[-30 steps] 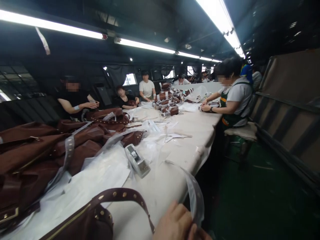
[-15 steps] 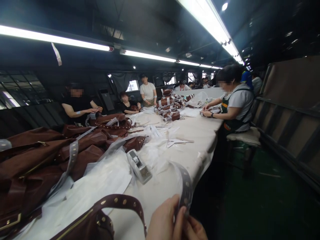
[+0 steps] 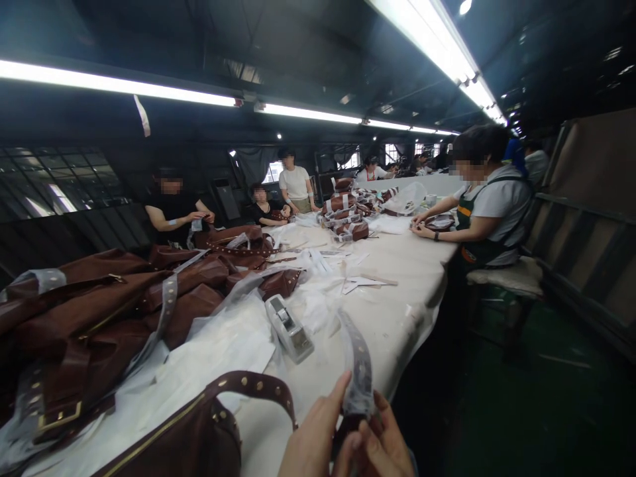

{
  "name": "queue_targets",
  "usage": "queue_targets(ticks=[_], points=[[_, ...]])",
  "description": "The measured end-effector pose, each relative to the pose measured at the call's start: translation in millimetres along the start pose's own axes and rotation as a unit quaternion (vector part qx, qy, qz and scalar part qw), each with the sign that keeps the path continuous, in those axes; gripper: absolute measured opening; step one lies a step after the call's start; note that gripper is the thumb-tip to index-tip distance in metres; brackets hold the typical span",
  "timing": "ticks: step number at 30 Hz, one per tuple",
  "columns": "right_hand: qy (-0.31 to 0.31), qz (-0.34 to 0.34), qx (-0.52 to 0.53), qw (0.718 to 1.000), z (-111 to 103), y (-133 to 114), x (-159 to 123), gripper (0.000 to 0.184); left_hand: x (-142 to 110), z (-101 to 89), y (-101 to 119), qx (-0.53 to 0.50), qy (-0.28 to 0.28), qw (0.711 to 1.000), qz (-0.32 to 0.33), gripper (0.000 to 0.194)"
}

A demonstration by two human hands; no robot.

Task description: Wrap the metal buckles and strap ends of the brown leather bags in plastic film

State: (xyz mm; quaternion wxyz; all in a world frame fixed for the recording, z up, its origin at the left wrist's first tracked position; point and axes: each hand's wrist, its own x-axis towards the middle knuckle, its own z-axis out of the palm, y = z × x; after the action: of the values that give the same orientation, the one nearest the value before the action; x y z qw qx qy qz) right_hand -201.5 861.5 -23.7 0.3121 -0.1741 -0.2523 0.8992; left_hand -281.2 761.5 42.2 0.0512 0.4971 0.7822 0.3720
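At the bottom edge, my left hand (image 3: pixel 315 440) and my right hand (image 3: pixel 382 444) pinch a translucent plastic-wrapped strap (image 3: pixel 358 364) that curls upward between them. The strap looks dark under the film. Just left of my hands lies a brown leather bag (image 3: pixel 183 440) with a studded handle (image 3: pixel 258 385) arching over the white table (image 3: pixel 397 311). Both hands are closed on the strap's lower end.
A tape dispenser (image 3: pixel 291 329) sits beyond the bag amid white wrapping sheets (image 3: pixel 218 344). A heap of brown bags (image 3: pixel 99 311) fills the left. Several other people sit along the table, one in a green apron (image 3: pixel 484 212) on the right. A dark green floor (image 3: pixel 536 397) lies to the right.
The strap swung from the right to upright between my hands. My right hand came up into view and joined the left on it. The view shifted slightly.
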Motion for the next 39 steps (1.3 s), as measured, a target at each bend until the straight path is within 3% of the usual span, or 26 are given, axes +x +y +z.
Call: queue_targets(ticks=[4, 7, 9, 11, 13, 15, 17, 20, 23, 27, 32, 35, 39], points=[[0.033, -0.081, -0.11, 0.99, 5, -12, 4, 0.042, -4, 0.0, -9, 0.042, 0.046, 0.997, 0.039, 0.056], [0.053, -0.17, -0.229, 0.957, 9, -11, 3, 0.045, 1, 4.5, -8, 0.016, 0.124, 0.99, 0.063, 0.057], [0.037, -0.198, -0.263, 0.944, 9, -5, 3, 0.048, 7, 7.6, -5, 0.009, 0.163, 0.982, 0.094, 0.045], [0.012, -0.183, -0.231, 0.955, 7, 0, 7, 0.049, 12, 9.8, -2, -0.001, 0.172, 0.98, 0.102, 0.03], [0.026, -0.131, -0.139, 0.981, 4, 0, 14, 0.05, 13, 11.8, 1, -0.02, 0.155, 0.984, 0.08, 0.021], [0.073, -0.046, -0.022, 0.996, 4, -7, 22, 0.053, 13, 14.7, 3, -0.036, 0.124, 0.99, 0.061, 0.013], [0.088, 0.071, 0.06, 0.992, 8, -18, 27, 0.062, 12, 19.2, 4, -0.058, 0.092, 0.992, 0.063, 0.007], [0.052, 0.183, 0.094, 0.977, 17, -33, 28, 0.066, 11, 25.4, 2, -0.096, 0.051, 0.992, 0.068, 0.028], [0.079, 0.157, 0.118, 0.977, 23, -40, 28, 0.063, 11, 23.8, -6, -0.011, 0.065, 0.99, 0.122, 0.056], [0.093, 0.131, 0.184, 0.97, 23, -51, 36, 0.059, 12, 8.3, -20, 0.137, 0.09, 0.96, 0.227, 0.066], [0.116, 0.051, 0.198, 0.972, 26, -53, 42, 0.061, 19, -3.3, -26, 0.128, 0.088, 0.956, 0.247, 0.018], [0.107, 0.013, 0.167, 0.98, 22, -33, 37, 0.061, 21, 5.8, -20, 0.106, 0.117, 0.963, 0.221, 0.014], [0.052, -0.013, 0.079, 0.995, 11, 4, 31, 0.06, 23, 27.1, -15, 0.043, 0.167, 0.968, 0.18, 0.024]])
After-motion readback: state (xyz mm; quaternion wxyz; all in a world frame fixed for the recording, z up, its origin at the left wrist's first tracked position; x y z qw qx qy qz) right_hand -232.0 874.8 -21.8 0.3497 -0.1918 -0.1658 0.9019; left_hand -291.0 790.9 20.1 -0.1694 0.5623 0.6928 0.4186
